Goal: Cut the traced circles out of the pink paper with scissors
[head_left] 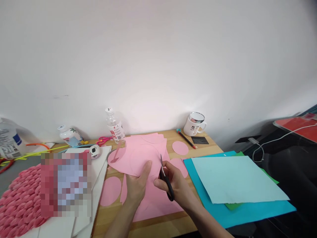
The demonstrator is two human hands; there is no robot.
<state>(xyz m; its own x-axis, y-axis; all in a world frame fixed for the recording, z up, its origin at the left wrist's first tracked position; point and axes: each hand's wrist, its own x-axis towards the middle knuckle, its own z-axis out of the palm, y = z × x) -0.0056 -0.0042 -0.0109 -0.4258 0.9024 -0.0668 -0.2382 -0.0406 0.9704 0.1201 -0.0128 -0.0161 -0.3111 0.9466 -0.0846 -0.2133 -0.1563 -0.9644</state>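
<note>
The left hand [137,186] grips the pink sheet [140,158], its thumb laid on the upper face. The sheet is raised over the middle of the tabletop [102,219] and carries a drawn circle outline. The right hand [174,180] has its grip closed on the black-handled scissors [169,189]. The blades point to the far side and lie at the right edge of the pink sheet; their exact opening cannot be told.

Below both hands is a stack of pink paper [158,213]. One pink disc [111,191] lies left of the stack. A second disc [180,148] lies to the far right of the stack, near a pencil [185,138].

Right side: a pale blue sheet [240,180] rests on a blue sheet [247,215], with green paper [234,206] partly visible between them. Far side, right: a white mug [193,127] stands upright beside a dark card [200,140]. Far side, left: a clear bottle [116,129] stands near pink-handled scissors [104,140].
</note>
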